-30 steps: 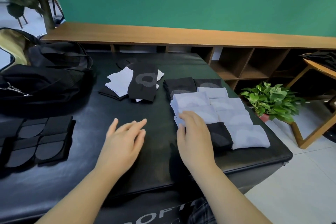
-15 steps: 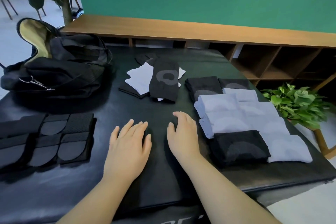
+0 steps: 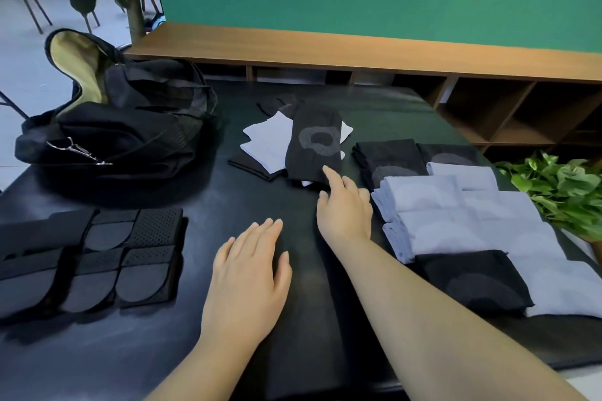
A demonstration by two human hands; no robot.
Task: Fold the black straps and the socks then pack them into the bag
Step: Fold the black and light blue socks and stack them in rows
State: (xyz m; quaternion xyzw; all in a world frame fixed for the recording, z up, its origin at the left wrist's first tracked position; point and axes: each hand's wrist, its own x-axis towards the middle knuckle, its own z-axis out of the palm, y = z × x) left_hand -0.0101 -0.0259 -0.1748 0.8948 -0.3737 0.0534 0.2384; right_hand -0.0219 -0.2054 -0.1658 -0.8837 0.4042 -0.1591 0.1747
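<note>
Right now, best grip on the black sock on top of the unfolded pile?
Probably pinch the near edge of the black sock, coming from the front: it lies flat atop the white socks, and that edge overhangs toward the right hand, whose forefinger already touches it.

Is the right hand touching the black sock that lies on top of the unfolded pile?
Touching. In the head view the right hand has its index fingertip on the near edge of the black sock, with no gap visible.

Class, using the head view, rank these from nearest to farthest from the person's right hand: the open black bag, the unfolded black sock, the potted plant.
From the right hand:
1. Unfolded black sock, just ahead, fingertip at its near edge.
2. Potted plant, off to the right, beyond the table.
3. Open black bag, far left on the table.
</note>
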